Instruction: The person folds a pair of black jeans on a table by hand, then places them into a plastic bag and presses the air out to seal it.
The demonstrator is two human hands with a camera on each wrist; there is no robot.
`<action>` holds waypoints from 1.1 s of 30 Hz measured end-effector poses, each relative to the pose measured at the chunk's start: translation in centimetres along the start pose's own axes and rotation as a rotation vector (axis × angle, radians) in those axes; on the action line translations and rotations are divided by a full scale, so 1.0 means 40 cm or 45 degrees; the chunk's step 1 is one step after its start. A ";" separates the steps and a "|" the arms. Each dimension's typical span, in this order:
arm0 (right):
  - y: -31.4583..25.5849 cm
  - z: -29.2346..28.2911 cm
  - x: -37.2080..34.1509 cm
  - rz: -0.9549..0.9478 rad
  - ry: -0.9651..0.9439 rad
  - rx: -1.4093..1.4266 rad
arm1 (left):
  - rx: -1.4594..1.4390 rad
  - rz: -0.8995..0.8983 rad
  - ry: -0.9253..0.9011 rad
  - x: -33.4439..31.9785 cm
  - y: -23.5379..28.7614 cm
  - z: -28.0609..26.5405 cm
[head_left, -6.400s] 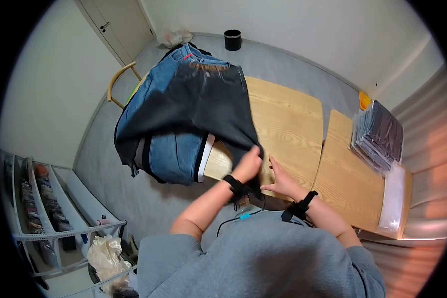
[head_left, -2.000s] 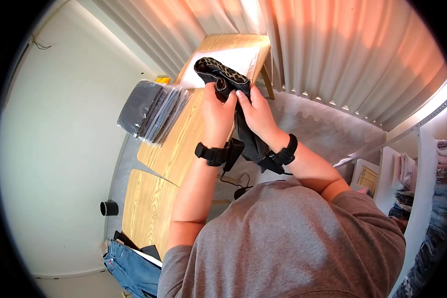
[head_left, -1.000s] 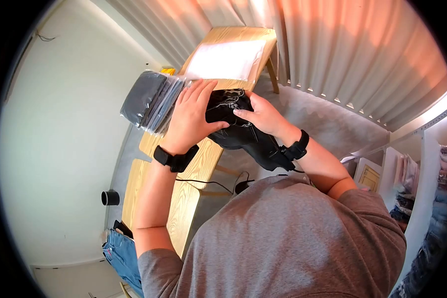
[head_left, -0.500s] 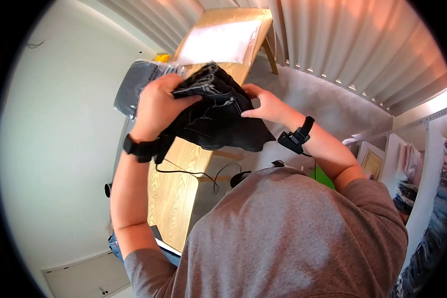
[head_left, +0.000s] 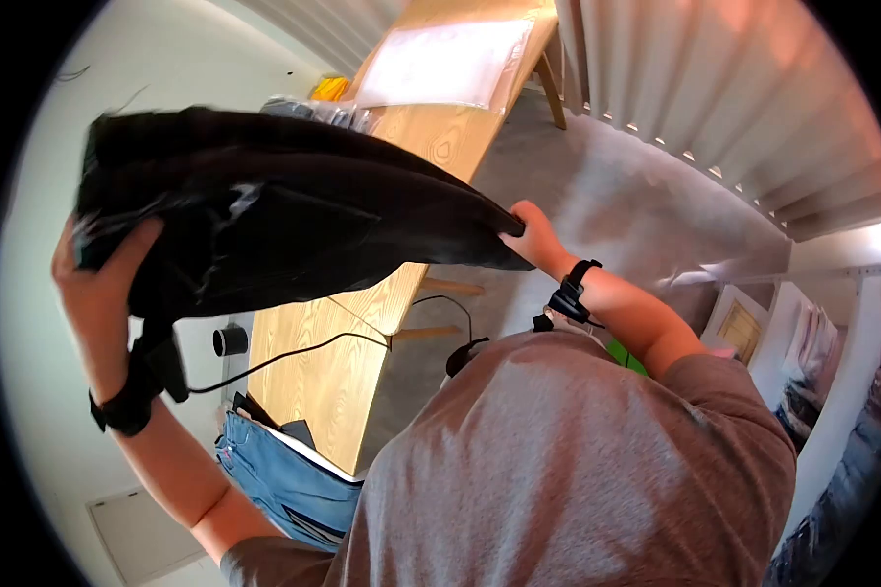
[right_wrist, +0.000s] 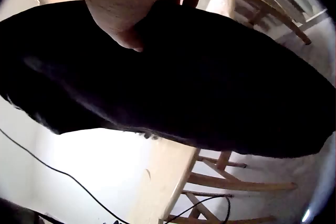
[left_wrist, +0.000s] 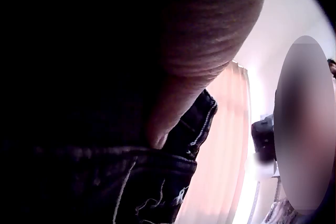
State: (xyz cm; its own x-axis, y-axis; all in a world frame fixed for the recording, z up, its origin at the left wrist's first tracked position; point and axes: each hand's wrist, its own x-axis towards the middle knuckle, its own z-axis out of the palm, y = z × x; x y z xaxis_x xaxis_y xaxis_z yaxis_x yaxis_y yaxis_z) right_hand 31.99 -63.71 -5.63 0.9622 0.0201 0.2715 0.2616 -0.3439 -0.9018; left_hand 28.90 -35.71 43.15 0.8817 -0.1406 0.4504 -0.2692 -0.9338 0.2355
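I have the black trousers [head_left: 264, 201] stretched in the air, the left grip [head_left: 98, 284] pinching their white-stitched waistband, the right grip [head_left: 533, 240] their right end. They partly block my view of clear-bagged garments [head_left: 323, 113] on the far wooden surface [head_left: 440, 142], beside a glossy plastic sheet [head_left: 445, 64]. Soft blue jeans [head_left: 284, 470] lie near left; a round black bin [head_left: 230, 340] stands left.

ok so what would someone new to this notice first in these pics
Most likely the black garment with pale stitching, held out between the left hand and the right hand across the left and middle of the head view. Next, perhaps, the bright white sheet on the wooden table at the top, and the blue jeans at lower left.
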 end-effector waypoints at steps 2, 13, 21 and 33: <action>0.050 0.004 -0.014 0.254 0.001 0.094 | -0.025 -0.115 0.140 -0.030 -0.059 -0.071; 0.183 -0.036 0.006 0.225 -0.299 -0.249 | -0.440 -0.810 0.470 -0.435 -0.420 -0.249; 0.008 -0.018 0.283 -0.327 -0.421 -0.715 | -0.535 -1.465 0.633 -0.893 -0.694 -0.058; -0.220 0.494 0.550 -0.801 -0.740 -1.051 | -0.822 -1.981 0.699 -1.350 -1.050 0.251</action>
State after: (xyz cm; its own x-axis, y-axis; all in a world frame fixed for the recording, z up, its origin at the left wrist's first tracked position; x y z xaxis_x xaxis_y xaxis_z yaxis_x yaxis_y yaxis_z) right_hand 52.34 -41.70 1.64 0.6278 0.7512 0.2041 0.7775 -0.6179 -0.1173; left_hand -3.51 7.80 0.30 0.2635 0.9093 -0.3220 0.3973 0.2019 0.8952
